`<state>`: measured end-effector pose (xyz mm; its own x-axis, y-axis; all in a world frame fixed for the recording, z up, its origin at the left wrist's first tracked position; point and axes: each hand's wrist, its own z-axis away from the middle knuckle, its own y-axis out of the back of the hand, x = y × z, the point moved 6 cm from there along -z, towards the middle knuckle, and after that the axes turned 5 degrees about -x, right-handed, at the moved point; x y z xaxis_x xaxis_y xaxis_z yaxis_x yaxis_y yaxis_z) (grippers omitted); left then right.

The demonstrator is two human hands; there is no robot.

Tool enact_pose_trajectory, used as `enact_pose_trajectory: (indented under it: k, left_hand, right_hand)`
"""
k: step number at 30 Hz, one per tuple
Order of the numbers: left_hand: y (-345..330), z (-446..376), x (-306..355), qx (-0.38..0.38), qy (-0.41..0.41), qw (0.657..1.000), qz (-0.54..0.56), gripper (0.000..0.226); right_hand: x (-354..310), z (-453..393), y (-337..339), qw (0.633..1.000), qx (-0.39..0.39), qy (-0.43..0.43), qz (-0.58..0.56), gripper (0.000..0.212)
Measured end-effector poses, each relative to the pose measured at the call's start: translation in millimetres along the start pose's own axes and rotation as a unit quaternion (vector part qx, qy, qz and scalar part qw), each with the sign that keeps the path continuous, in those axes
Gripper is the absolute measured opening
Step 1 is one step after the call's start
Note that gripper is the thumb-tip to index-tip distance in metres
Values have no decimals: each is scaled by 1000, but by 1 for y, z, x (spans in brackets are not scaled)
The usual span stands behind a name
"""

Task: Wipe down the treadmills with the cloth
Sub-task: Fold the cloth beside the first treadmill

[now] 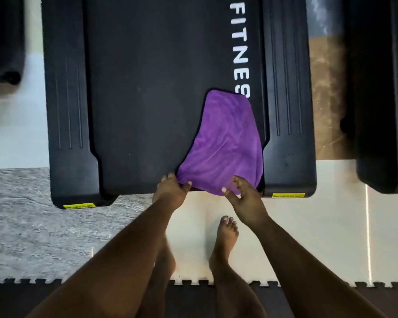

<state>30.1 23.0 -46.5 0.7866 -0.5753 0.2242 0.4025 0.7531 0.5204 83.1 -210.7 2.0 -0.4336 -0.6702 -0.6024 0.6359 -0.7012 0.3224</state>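
A purple cloth (223, 143) lies spread flat on the right rear part of the black treadmill (147, 99) belt, covering the end of the white "FITNESS" lettering. My left hand (170, 190) pinches the cloth's near left corner at the belt's back edge. My right hand (244, 196) grips the cloth's near right edge with thumb and fingers. Both arms reach forward from below.
Another black treadmill (381, 99) stands to the right and a dark machine (2, 42) at the far left. My bare feet (225, 237) stand on the pale tiled floor just behind the treadmill. Dark interlocking floor mats (21, 299) run along the near edge.
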Motion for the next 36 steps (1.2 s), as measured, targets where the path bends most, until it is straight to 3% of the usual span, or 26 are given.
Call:
enact_pose_trajectory:
  k: [4, 7, 10, 13, 16, 18, 21, 27, 30, 34, 36]
  left_hand:
    - [-18, -30, 0, 39, 33, 999, -14, 68]
    - [-21, -48, -3, 59, 21, 998, -4, 41]
    - [-14, -46, 1, 55, -31, 997, -33, 20]
    - [0, -14, 21, 44, -137, 990, 9, 11]
    - [25, 31, 42, 3, -205, 975, 81, 14]
    - [55, 73, 61, -28, -205, 962, 179, 19]
    - [113, 141, 88, -14, -207, 934, 291, 31]
    - [239, 315, 106, 12, -308, 930, 199, 20]
    - [296, 411, 104, 63, -360, 915, 173, 19]
    - [349, 505, 65, 100, -353, 906, 211, 22]
    - [364, 526, 46, 126, -343, 907, 207, 18]
  right_hand:
    - [17, -33, -22, 999, -21, -12, 23, 60]
    - [19, -47, -33, 1000, -28, -4, 12, 59]
    - [11, -46, -30, 1000, -22, 14, 15, 57]
    - [-12, -28, -21, 996, -11, 59, 68, 49]
    - [-61, 3, -13, 986, -20, 137, 89, 41]
    - [-102, 29, -3, 976, -35, 185, 106, 41]
    - [-166, 76, 19, 959, -32, 251, 129, 51]
    - [-290, 199, 56, 941, -50, 313, 116, 55]
    - [-344, 267, 52, 913, -73, 372, 151, 36]
    - [-404, 347, 26, 863, -88, 470, 161, 28]
    - [-427, 370, 17, 858, -95, 491, 118, 25]
